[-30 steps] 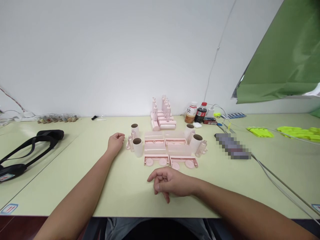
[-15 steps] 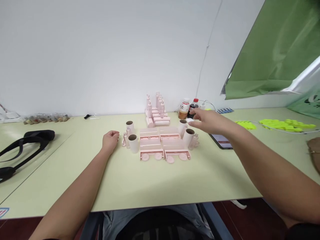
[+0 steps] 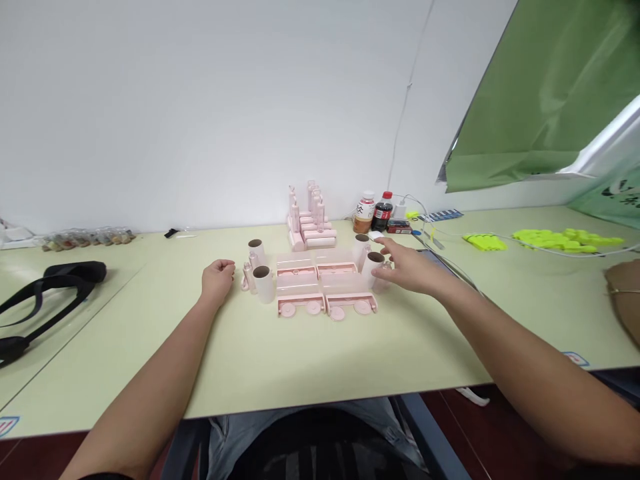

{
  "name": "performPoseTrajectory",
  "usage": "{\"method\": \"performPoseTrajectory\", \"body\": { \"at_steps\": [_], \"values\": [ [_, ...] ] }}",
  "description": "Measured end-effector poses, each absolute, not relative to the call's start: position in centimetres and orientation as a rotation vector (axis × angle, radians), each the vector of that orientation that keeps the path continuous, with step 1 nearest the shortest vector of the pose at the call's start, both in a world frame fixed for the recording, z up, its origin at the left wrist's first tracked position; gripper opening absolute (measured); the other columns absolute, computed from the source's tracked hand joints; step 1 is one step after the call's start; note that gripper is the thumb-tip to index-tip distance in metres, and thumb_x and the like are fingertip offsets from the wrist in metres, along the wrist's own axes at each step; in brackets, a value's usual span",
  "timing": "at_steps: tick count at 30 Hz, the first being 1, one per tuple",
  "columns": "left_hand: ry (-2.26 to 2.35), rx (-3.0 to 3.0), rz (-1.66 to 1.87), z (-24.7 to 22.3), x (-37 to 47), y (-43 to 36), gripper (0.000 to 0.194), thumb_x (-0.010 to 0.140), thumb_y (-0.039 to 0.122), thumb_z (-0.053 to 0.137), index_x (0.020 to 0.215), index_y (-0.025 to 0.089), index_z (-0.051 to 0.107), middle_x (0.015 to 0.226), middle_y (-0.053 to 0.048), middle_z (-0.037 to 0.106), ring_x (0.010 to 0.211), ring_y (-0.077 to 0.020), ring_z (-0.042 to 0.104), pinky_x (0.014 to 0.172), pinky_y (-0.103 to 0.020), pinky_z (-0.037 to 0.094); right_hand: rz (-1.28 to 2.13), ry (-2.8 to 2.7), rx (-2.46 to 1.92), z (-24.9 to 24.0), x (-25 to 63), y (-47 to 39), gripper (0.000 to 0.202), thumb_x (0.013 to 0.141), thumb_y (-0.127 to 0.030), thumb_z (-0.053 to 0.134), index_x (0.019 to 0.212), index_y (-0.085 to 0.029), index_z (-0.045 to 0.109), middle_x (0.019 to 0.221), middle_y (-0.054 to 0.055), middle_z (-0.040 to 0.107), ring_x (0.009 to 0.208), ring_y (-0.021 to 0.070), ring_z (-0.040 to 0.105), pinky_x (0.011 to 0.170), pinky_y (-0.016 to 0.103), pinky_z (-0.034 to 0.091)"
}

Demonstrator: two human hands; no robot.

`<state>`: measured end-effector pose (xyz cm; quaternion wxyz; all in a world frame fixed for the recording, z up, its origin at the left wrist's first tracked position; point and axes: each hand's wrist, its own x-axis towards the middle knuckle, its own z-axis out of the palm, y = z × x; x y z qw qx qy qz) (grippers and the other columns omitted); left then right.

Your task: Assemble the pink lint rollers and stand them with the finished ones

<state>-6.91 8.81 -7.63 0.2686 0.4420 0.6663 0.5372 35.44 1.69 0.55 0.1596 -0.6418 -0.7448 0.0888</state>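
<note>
My left hand [image 3: 217, 283] rests on the table with its fingers curled in, left of the clear pink handle-like pieces [image 3: 249, 279]. Two upright white rolls with brown cores, a front one [image 3: 265, 288] and a rear one [image 3: 258, 253], stand beside those. My right hand [image 3: 407, 268] hovers with thumb and fingers apart at the right front white roll [image 3: 370, 268]; whether it touches cannot be made out. It partly hides a clear pink piece [image 3: 380, 285]. Between the roll groups lie pink half-open cases [image 3: 300, 288] with clear covers, and round pink discs [image 3: 338, 313] in front.
Pink roller assemblies [image 3: 313, 227] stand by the wall. Right of them are a white-capped bottle [image 3: 364, 213], a cola bottle [image 3: 383, 213] and a cable. Bright yellow pieces [image 3: 560, 240] lie far right, a black strap [image 3: 75, 283] far left. A phone lies partly behind my right hand.
My right hand has come down and nearer, from in front of the bottles to the right front roll. My left hand stays put. The view has shifted slightly.
</note>
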Motion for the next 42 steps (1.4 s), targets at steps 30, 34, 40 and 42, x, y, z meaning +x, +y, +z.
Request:
{"method": "performPoseTrajectory", "body": {
  "at_steps": [30, 34, 40, 42],
  "values": [
    [1.356, 1.679, 1.774, 0.5, -0.6, 0.9, 0.029, 0.084, 0.044, 0.057, 0.087, 0.016, 0.065, 0.069, -0.002, 0.060, 0.058, -0.0119, 0.052, 0.054, -0.024, 0.043, -0.209, -1.685, -0.899, 3.9, 30.9, -3.1, 0.055, 0.079, -0.026, 0.069, 0.130, -0.028, 0.048, 0.120, 0.009, 0.061, 0.100, 0.0275, 0.062, 0.082, 0.045, 0.053],
    [0.667, 1.463, 0.948, 0.4, 5.5, -2.5, 0.066, 0.079, 0.074, 0.049, 0.099, 0.013, 0.065, 0.085, -0.012, 0.069, 0.064, -0.0185, 0.063, 0.051, -0.028, 0.049, -0.252, -1.981, -0.483, 1.5, 26.9, -4.8, 0.053, 0.077, -0.013, 0.068, 0.124, -0.030, 0.051, 0.116, 0.008, 0.063, 0.107, 0.0261, 0.060, 0.091, 0.046, 0.051],
    [0.741, 1.160, 1.208, -1.5, 6.6, -1.5, 0.048, 0.079, 0.057, 0.065, 0.106, 0.019, 0.051, 0.089, -0.004, 0.067, 0.064, -0.0156, 0.066, 0.047, -0.022, 0.049, -0.017, -2.263, -0.558, -3.3, 26.1, -4.6, 0.021, 0.086, -0.016, 0.055, 0.106, -0.017, 0.059, 0.097, 0.012, 0.069, 0.091, 0.0243, 0.064, 0.075, 0.038, 0.054],
    [0.767, 1.198, 1.200, -1.9, 6.1, -1.2, 0.049, 0.079, 0.058, 0.064, 0.109, 0.022, 0.048, 0.088, -0.001, 0.065, 0.059, -0.0135, 0.065, 0.044, -0.021, 0.048, 0.081, -2.336, -0.994, -4.3, 26.8, -4.3, 0.012, 0.089, -0.019, 0.051, 0.091, -0.017, 0.063, 0.080, 0.008, 0.068, 0.071, 0.0203, 0.063, 0.062, 0.032, 0.050]
  ]
}}
